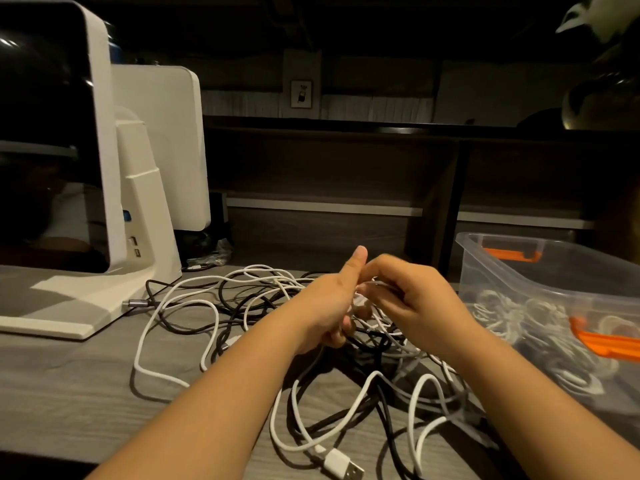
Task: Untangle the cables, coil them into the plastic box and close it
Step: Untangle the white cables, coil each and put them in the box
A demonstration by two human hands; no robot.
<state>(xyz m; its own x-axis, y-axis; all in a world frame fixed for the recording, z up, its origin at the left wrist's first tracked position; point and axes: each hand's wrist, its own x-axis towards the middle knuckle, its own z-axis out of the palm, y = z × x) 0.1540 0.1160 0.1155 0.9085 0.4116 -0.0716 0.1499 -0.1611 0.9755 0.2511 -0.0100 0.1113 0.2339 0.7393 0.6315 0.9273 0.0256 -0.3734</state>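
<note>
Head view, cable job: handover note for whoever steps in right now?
Left hand: grips a white cable above the pile, thumb up.
Right hand: pinches the same white cable, close beside the left.
Tangle of white and black cables: spread on the table, USB plug nearest the camera.
Plastic box: open, at right, already holds some coiled cables; orange latches visible; lid not in view.
Done: part of the cables boxed.
Left: untangle the rest, coil, box, close.
</note>
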